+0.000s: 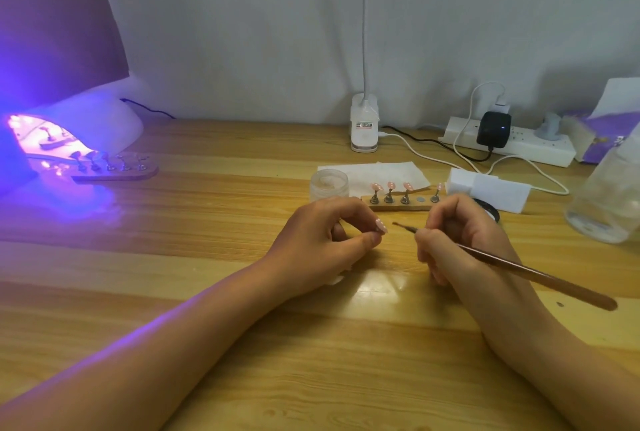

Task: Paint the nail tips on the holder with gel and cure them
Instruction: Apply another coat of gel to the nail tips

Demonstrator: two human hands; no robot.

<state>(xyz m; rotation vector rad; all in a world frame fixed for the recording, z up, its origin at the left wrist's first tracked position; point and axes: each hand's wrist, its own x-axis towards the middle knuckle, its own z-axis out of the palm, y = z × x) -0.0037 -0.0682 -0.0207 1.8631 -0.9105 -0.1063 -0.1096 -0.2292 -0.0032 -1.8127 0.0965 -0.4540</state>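
Right of the holder [398,206], the right hand [460,240] hides most of a black jar [493,214]. Farther right, a blurred bottle [609,195] runs off the edge. Far left of the holder, I lose half the curing lamp [104,120] off-frame. In front, the tip of the brush [536,274] is too small to judge.

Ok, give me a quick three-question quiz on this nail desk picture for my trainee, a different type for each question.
1. True or false: the curing lamp is switched off.
2. What is the left hand pinching? A: a nail tip. B: tweezers. C: a file.
3. Fill in: the holder just beyond the hands carries ___ nail tips on stands.

Key
1. False: it glows purple.
2. A.
3. Four, with one spot bare.
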